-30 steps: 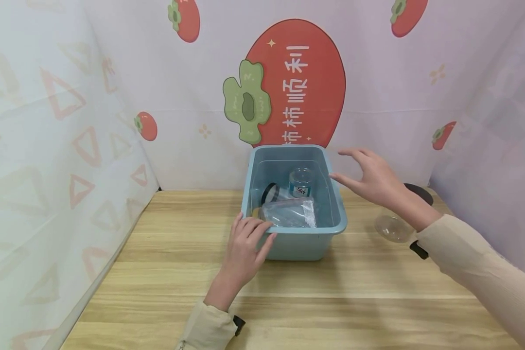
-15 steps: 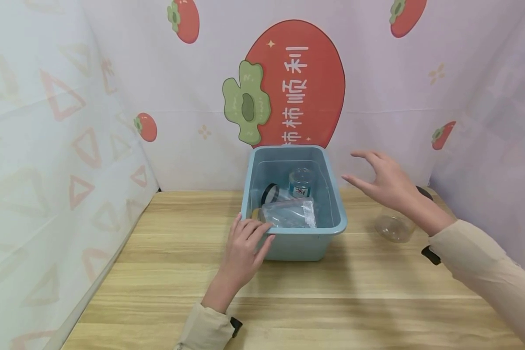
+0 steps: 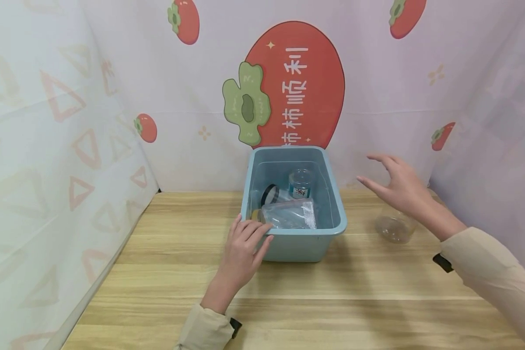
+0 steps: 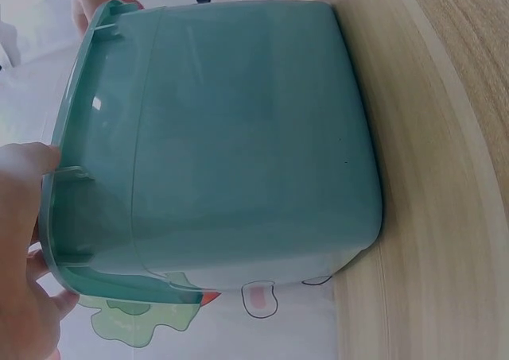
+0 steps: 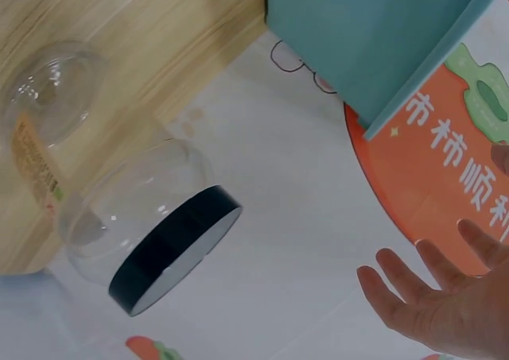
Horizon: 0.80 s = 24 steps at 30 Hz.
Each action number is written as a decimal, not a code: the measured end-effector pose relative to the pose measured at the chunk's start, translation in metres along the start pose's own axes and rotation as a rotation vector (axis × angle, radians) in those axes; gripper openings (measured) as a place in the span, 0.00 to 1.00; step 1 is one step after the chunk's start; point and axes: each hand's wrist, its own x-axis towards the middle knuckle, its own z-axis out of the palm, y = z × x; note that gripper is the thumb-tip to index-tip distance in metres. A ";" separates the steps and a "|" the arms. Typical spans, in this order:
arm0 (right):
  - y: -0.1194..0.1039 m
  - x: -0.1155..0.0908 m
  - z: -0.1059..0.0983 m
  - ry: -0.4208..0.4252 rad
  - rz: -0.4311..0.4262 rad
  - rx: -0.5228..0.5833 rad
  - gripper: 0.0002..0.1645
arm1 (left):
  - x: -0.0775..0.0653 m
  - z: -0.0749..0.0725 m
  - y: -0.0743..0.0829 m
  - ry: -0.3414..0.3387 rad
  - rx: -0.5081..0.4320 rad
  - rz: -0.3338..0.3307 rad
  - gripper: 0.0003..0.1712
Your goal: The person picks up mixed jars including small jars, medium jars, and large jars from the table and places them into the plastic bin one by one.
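Note:
A blue plastic tub (image 3: pixel 295 245) stands on the table, its near-left corner held by my left hand (image 3: pixel 241 248). The left wrist view shows the thumb against the outside of the rim and other fingers round the corner. Inside the tub are a clear jar with a blue label (image 3: pixel 300 184), a black ring-shaped lid (image 3: pixel 270 194) and a clear plastic bag (image 3: pixel 288 215). My right hand (image 3: pixel 402 187) hovers right of the tub, fingers spread, holding nothing. Nearest it is a clear jar with a black lid (image 5: pixel 171 245), hidden behind the hand in the head view.
Another clear plastic container (image 5: pixel 52 94) with an orange label sits close to the black-lidded jar on the table's right side. Behind the wooden table (image 3: pixel 179 272) hangs a white cloth (image 3: pixel 192 87) printed with persimmons, and similar cloths flank both sides.
My right hand has moved right, away from the tub's right rim and over the jars, staying spread. The left hand and the tub have kept their places.

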 end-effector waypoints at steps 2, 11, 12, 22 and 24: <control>0.003 -0.002 0.000 0.003 0.004 -0.005 0.40 | 0.000 0.000 0.001 0.000 -0.001 -0.002 0.16; 0.017 -0.008 0.001 0.018 0.050 -0.031 0.40 | 0.000 0.001 0.002 0.009 -0.013 -0.004 0.15; 0.019 -0.008 0.001 0.019 0.058 -0.032 0.40 | 0.000 0.002 0.001 0.012 -0.016 -0.004 0.15; 0.037 -0.015 0.002 0.057 0.073 -0.039 0.40 | -0.002 0.004 0.000 0.022 -0.037 -0.013 0.15; 0.041 -0.017 0.003 0.064 0.075 -0.042 0.40 | -0.002 0.004 0.000 0.022 -0.035 -0.014 0.15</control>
